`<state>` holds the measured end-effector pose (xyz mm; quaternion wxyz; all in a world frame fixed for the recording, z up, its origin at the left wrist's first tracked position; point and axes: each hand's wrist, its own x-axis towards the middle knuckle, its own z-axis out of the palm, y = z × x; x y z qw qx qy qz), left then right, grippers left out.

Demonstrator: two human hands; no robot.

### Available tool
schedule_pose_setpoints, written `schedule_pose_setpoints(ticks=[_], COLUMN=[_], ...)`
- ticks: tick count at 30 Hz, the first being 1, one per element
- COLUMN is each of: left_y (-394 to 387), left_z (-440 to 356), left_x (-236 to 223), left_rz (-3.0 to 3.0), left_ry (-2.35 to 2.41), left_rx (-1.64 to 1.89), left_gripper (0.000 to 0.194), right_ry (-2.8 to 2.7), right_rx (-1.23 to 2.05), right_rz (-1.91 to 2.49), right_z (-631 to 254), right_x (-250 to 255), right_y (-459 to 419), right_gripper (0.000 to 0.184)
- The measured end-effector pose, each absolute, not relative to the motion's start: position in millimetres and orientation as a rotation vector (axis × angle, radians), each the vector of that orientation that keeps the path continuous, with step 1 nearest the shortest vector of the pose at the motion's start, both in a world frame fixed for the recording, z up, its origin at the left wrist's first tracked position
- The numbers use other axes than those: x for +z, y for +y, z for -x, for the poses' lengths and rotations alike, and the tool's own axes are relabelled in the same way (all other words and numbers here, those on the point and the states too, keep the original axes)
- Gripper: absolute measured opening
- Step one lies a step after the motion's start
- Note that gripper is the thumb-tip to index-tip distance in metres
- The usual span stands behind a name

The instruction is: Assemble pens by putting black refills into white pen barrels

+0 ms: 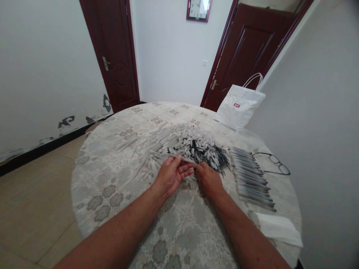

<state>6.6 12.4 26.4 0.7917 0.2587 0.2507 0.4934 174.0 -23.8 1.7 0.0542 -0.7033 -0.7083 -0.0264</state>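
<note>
My left hand [169, 175] is palm up, with thumb and fingers closed on a slim whitish pen barrel [187, 160]. Fingers of my right hand [209, 180] pinch together at the barrel's right end; any small part between them is hidden. Just beyond both hands lies a heap of pale pen barrels [165, 139], with short white pieces like caps [202, 139] at its right. Dark thin pieces, perhaps refills or tips [223, 158], are spread at the heap's right edge. A neat row of greyish pens with dark ends [249, 175] lies right of my right hand.
Black-framed glasses [276, 164] lie beyond the row of pens. A white paper bag [241, 102] stands at the table's far right. Folded white paper or cloth [280, 228] is near the right edge. A patterned cloth [103, 201] covers the round table; a wall runs close on the right.
</note>
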Motion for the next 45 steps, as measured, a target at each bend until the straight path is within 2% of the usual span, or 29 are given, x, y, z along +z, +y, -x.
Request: schedule_pose_setpoints(ticks=[21,35,39,45], left_y=[14.3,17.9,17.9,18.0], left_z=[-8.2,-8.0,-7.7,-7.8], left_x=[18.9,19.4,19.3,19.3], left_rz=[-0.643,-0.614,-0.613,-0.612], left_ry=[0.591,0.641,0.638,0.639], left_rx=[1.09,1.133,1.142,1.151], left_gripper=[0.023,0.021,0.02,0.023], right_ry=[-2.139,-2.176,-2.161,-2.26], right_rx=[-0.118,0.021,0.094,0.212], right_rz=[2.146,2.012,1.89,1.809], right_z=[-176.4,-182.7,-189.9,-192.6], right_x=[-4.7,-5.8,-3.7,-0.4], right_y=[-19.4,-22.1,-25.6,-29.0], right_gripper=[0.018,0.021,0.03,0.023])
